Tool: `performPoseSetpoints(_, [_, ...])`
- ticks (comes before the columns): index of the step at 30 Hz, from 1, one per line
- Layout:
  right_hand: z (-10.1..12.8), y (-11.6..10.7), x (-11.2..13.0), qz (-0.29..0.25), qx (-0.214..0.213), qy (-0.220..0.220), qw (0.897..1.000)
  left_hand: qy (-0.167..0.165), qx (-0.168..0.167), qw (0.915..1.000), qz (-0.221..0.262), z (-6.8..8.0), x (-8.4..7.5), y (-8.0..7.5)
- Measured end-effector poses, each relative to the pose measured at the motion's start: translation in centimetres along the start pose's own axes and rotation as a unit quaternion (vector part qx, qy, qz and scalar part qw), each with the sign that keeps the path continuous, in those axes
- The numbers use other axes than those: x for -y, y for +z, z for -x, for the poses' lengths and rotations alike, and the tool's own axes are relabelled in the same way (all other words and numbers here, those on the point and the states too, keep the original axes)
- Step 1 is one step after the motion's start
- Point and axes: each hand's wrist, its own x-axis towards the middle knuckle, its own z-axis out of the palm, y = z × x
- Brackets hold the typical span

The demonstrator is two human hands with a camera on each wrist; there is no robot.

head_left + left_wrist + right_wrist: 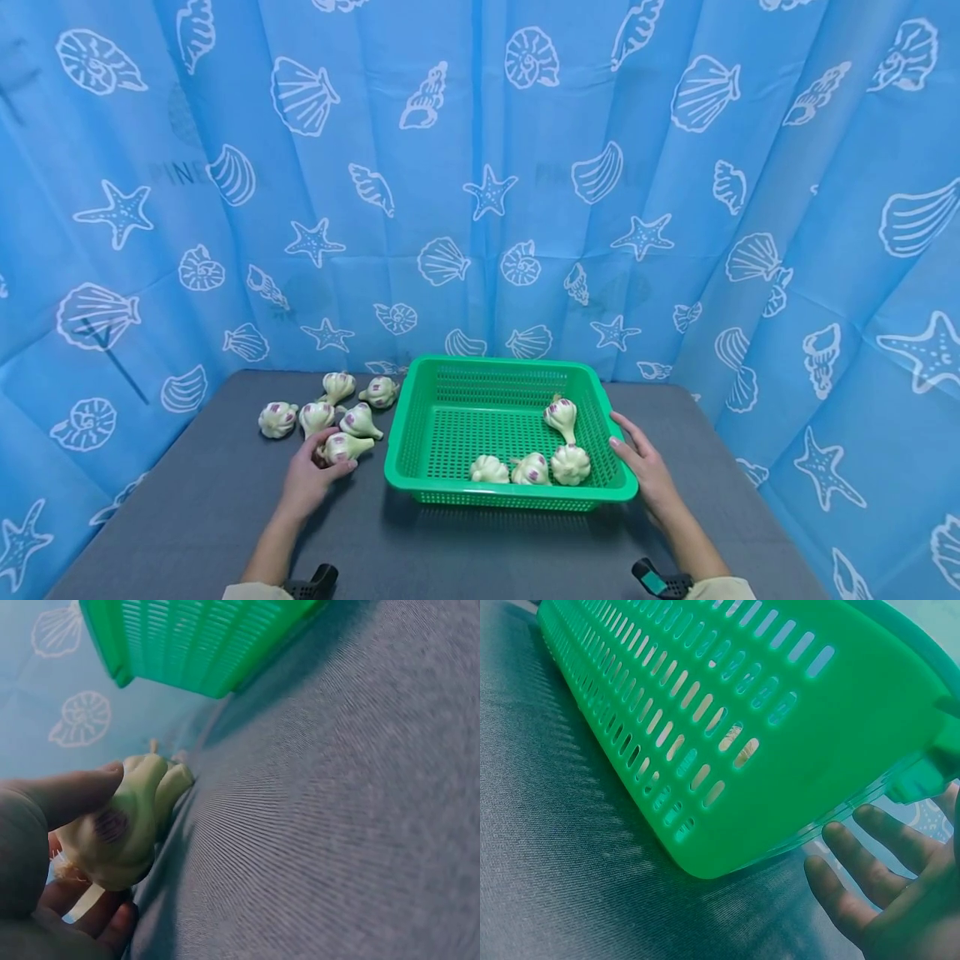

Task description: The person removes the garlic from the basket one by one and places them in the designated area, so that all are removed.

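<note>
Fingers and thumb of the left hand (309, 479) pinch a garlic bulb (343, 448) just left of the green perforated basket (510, 491), near five loose bulbs (361, 422). Those of the right hand (648, 473) are spread apart at the basket's right rim. Four more bulbs (531, 469) lie inside, toward its front and right.

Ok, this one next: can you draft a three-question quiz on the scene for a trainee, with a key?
1. How many garlic bulbs lie inside the green plastic basket?
2. True or false: the right hand holds a garlic bulb.
3. What does the left hand grip?

Key:
1. Four.
2. False; it is at the basket's right end.
3. A garlic bulb, outside the basket.
</note>
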Motion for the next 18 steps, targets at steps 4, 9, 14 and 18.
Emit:
performPoseSetpoints(4, [-0.07,-0.05,0.03,-0.001,0.000,0.006,1.000,0.002,-0.002,1.0000,-0.005,-0.29,0.32,0.12])
performPoseSetpoints(9, [-0.07,-0.03,0.17,-0.001,0.002,0.012,1.000,0.002,-0.006,0.9998,-0.019,-0.56,0.60,0.33])
performPoseSetpoints(14, [-0.03,-0.01,0.30,0.003,0.002,0.012,1.000,-0.014,0.003,0.9996,-0.025,-0.56,0.52,0.34])
performPoseSetpoints(18, [0.01,0.02,0.29,0.001,0.001,0.009,1.000,-0.024,0.012,0.9995,-0.015,-0.56,0.50,0.18])
